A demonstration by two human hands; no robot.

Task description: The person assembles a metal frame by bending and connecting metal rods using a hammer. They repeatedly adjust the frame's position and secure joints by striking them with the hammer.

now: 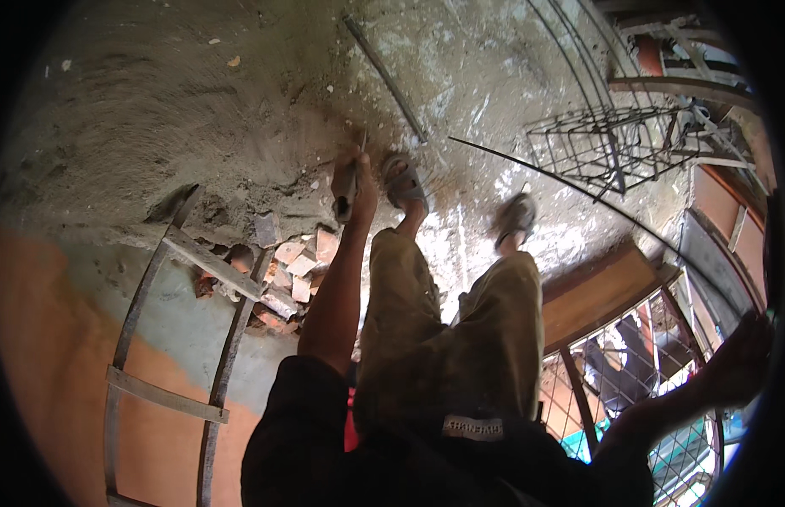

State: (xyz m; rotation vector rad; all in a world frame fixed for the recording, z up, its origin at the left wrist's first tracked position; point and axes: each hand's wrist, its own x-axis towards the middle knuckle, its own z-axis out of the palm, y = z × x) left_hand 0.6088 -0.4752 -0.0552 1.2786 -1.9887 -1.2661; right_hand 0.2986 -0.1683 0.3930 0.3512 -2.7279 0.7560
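Observation:
My left hand [367,188] reaches down beside my left foot, its fingers closed on a brown block-shaped tool [343,188]. A thin pointed piece shows just beyond the fingers; blur hides the tool's exact kind. Out at the far right, my right hand [744,351] is in deep shadow. From beside it a long thin dark rod [570,180] runs across the view toward the floor ahead of my feet. The rod's near end meets that hand, but its fingers are too dark to make out.
Broken bricks [301,266] lie heaped left of my legs, next to a wooden ladder [164,245]. A metal bar [384,76] lies on the rough floor ahead. Wire reinforcement cages [608,144] stand at the far right. A metal grille [578,380] and brown board [595,291] are right of my legs.

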